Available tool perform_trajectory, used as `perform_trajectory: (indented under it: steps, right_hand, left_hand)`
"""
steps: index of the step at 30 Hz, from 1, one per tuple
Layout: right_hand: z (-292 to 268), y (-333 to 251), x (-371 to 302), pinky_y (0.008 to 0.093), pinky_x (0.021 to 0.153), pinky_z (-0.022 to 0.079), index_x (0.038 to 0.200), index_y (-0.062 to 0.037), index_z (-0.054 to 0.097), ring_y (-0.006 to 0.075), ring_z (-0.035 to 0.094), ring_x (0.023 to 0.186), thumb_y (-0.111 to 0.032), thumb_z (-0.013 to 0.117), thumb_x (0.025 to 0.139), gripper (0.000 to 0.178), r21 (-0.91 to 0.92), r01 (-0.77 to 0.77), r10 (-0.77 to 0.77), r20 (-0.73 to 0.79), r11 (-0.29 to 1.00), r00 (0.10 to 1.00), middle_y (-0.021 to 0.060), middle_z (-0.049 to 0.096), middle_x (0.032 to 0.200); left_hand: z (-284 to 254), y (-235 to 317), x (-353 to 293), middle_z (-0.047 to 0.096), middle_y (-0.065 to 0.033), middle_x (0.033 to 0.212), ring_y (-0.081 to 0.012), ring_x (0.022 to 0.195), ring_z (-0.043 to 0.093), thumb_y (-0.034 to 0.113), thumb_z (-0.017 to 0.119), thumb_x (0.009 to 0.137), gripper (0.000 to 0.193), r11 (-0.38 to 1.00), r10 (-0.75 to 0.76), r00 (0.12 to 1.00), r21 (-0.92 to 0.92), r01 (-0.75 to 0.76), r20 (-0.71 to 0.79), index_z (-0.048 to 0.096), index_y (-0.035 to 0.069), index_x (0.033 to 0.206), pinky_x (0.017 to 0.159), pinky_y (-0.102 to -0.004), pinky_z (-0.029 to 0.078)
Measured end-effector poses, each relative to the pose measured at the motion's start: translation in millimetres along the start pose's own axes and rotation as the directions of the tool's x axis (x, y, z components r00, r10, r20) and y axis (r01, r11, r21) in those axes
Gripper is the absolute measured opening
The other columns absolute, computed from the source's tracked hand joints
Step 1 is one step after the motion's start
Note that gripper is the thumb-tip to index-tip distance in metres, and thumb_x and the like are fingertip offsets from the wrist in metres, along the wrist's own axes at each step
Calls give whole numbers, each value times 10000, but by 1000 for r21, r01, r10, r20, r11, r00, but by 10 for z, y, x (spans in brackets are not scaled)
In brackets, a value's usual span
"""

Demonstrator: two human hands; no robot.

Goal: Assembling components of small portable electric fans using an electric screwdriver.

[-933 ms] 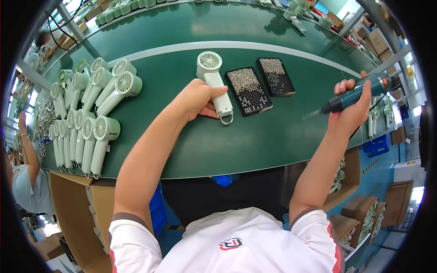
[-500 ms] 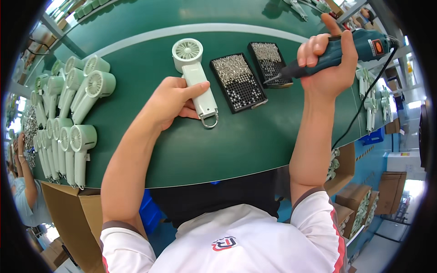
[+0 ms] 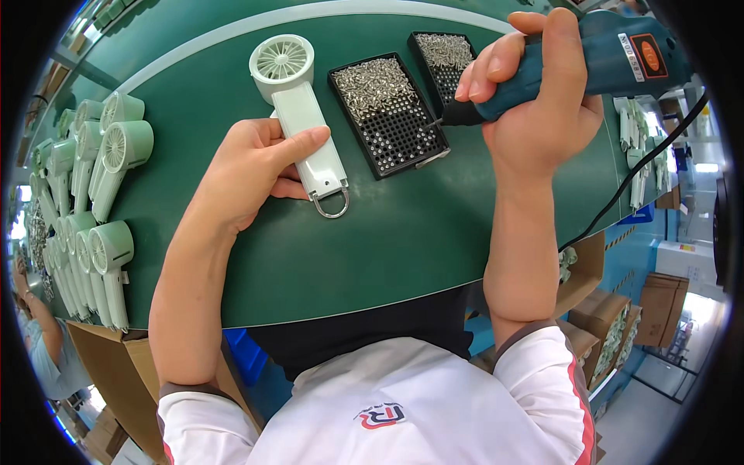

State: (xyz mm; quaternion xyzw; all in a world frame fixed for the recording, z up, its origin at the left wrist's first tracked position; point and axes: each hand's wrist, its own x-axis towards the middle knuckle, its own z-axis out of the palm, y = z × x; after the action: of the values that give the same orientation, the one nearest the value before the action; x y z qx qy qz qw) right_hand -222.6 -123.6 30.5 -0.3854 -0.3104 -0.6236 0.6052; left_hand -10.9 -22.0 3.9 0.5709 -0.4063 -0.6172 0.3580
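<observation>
L hand [image 3: 252, 167] grasping pale green hand fan [image 3: 298, 124] by its handle: thumb across top face, other fingers at the L side & partly under. Fan is at L-centre of green bench [image 3: 372, 256], grille face up, round head pointing away from person, metal ring [image 3: 333, 205] at near end; can't tell if handle rests flat on bench. R hand [image 3: 546, 116] gripping dk teal elec. driver [image 3: 597, 62], fingers wrapped round body, bit pointing L; black cord [image 3: 635, 167] runs off rear end & down past R forearm. Bit tip is over R part of near screw tray [image 3: 387, 128], just R of fan; can't tell if tip touches a screw. Tray black, gridded w/ holes: loose silver screws heaped at far end, some seated in holes at near end. 2nd screw tray [image 3: 442, 77] just beyond, to R, partly behind R hand's fingers; also screws heaped at far end. More fans [image 3: 108, 147] grouped at L of bench, approx. two clusters, heads mostly away from person. Open carton [image 3: 108, 372] below bench edge at L, blue bin [image 3: 246, 355] near it.
</observation>
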Motion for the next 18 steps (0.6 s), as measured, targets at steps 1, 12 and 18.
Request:
perform_trajectory:
  steps: [1,12,18]
  right_hand:
    - [362,34,-6,350,421,481,956,62,613,191,523,425,-272,565,1048,350,-547,-189,-4,-332,815,943,94,545,594]
    - [483,3,7,328,390,459,953,64,611,169,504,410,-265,594,1043,341,-805,-490,-195,-567,334,800,79,540,597]
    - [435,-12,-18,326,389,462,944,63,616,167,508,411,-257,592,1050,339,-811,-480,-171,-553,335,815,79,545,599]
  left_hand:
    - [-35,-9,-36,735,-165,984,-206,835,753,291,738,969,449,1000,-1,1000,6,1,-21,664,-120,1135,734,-330,658]
    - [-42,-20,-18,734,-151,993,-203,837,752,296,743,966,449,1000,11,1000,-3,-11,-2,662,-107,1146,738,-329,657]
    - [-52,-27,-15,734,-151,990,-201,835,752,290,738,971,439,1000,9,1000,-6,-9,3,663,-104,1148,732,-325,657]
